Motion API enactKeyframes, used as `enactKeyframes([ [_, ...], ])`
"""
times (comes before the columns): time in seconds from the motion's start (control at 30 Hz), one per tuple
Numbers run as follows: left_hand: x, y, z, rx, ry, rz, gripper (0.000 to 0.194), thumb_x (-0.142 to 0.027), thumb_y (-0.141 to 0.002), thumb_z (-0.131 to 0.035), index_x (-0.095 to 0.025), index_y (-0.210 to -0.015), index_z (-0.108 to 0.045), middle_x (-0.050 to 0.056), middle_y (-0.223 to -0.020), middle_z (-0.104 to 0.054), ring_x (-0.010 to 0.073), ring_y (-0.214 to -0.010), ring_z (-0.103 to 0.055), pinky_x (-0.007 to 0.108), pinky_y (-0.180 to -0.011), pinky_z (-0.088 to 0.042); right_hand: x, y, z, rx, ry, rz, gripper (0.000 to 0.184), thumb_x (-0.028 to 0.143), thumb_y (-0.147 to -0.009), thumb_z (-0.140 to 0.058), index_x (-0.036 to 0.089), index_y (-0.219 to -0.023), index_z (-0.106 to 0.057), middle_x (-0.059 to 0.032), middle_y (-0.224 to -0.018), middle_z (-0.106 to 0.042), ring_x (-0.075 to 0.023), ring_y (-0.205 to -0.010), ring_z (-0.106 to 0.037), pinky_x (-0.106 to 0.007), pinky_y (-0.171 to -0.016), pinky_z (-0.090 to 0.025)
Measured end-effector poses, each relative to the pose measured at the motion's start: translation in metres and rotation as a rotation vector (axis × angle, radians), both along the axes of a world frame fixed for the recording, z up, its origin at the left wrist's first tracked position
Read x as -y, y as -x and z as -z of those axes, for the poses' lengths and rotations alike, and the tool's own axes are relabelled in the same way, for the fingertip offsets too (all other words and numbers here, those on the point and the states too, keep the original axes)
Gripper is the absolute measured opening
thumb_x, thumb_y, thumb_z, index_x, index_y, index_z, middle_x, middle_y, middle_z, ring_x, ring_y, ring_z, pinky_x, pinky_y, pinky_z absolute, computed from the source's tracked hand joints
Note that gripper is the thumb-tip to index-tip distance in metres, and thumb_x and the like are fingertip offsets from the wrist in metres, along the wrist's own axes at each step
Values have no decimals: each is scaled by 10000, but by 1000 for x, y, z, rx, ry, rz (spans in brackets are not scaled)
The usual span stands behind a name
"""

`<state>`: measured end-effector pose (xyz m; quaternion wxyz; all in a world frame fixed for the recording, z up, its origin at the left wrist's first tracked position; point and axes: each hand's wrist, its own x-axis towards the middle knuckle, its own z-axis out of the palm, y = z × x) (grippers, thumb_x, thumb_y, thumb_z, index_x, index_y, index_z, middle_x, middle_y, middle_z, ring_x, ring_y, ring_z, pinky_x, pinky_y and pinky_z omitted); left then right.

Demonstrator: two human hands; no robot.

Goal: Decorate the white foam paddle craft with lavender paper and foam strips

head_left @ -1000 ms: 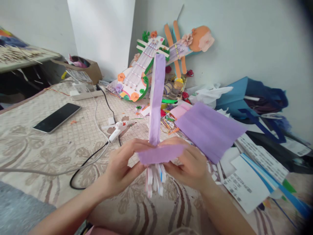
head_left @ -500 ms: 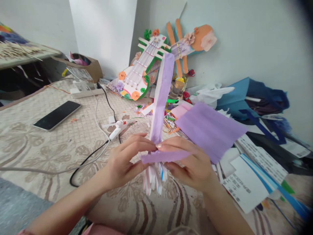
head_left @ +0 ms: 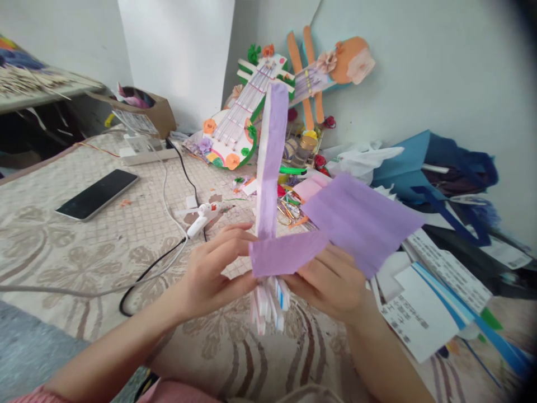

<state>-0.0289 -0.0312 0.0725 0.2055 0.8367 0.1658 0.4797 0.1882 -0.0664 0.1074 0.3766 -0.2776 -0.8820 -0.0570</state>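
Purple strip (head_left: 285, 254) crossing before the base of the stem (head_left: 272, 162), which points to 12 o'clock; paper ends (head_left: 268, 305) at 6. Left hand (head_left: 218, 274) (8 o'clock) and right hand (head_left: 331, 282) (4 o'clock) apparently grasp the stem's base, fingertips partly hidden. A taut, level strip should lie smoothest.

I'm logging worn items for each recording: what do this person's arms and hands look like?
The left hand and right hand are bare, with no gloves; no ring, watch or bracelet shows. Both forearms are uncovered where visible. A pink sleeve edges in by the left arm; no sleeve shows on the right arm.
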Motion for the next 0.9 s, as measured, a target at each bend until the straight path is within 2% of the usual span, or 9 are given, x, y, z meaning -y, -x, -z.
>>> enactKeyframes([
  [0.13,1,4,2,0,49,59,234,-252,-924,-620,-193,-1149,-597,69,-1016,-721,196,-969,-688,464,-1085,-476,2,1,0,43,35,27,215,175,-967,-536,106,-1148,-628,-105,-1039,-747,-190,-1010,-697,-324,-912,-594],
  [0.2,5,6,5,71,86,23,254,-268,-927,-618,-201,-1171,-601,79,-1038,-717,216,-998,-675,484,-1058,-492,3,0,0,43,25,43,214,194,-978,-519,114,-1142,-632,-99,-1036,-748,-182,-1003,-697,-316,-911,-592],
  [0.33,17,9,8,233,121,-105,205,-337,-925,-614,-245,-1107,-635,67,-933,-703,225,-902,-656,470,-883,-558,3,-1,3,44,3,32,193,192,-968,-543,113,-1114,-642,-93,-1007,-750,-167,-978,-695,-288,-911,-591],
  [0.47,27,8,14,205,92,-80,254,-395,-912,-629,-229,-1104,-626,74,-906,-679,210,-826,-649,389,-730,-565,1,0,5,-25,-45,32,193,151,-955,-547,107,-1123,-631,-101,-986,-758,-178,-977,-706,-302,-890,-609],
  [0.67,34,6,26,157,163,-122,512,-587,-836,-657,-205,-1172,-599,103,-1089,-637,243,-967,-622,409,-816,-555,-2,4,6,-59,-144,49,228,112,-934,-561,114,-1154,-625,-110,-967,-759,-204,-995,-718,-333,-871,-630],
  [0.73,36,4,30,139,171,-148,478,-541,-856,-655,-217,-1199,-577,87,-1119,-621,233,-1002,-609,404,-864,-547,-4,6,9,-58,-160,51,224,72,-926,-548,96,-1133,-630,-123,-967,-756,-206,-1010,-715,-335,-901,-619],
  [0.8,38,2,33,102,207,-189,419,-419,-867,-683,-226,-1215,-552,78,-1133,-607,223,-1033,-598,394,-893,-541,-6,8,13,-36,-149,65,216,55,-920,-548,98,-1114,-633,-122,-970,-757,-197,-992,-718,-327,-922,-609],
  [0.9,40,1,37,49,240,-220,434,-289,-830,-727,-220,-1211,-532,87,-1130,-603,229,-1051,-595,391,-886,-546,-7,10,19,-13,-122,96,223,80,-910,-582,107,-1127,-627,-117,-1005,-758,-190,-976,-719,-320,-919,-610],
])
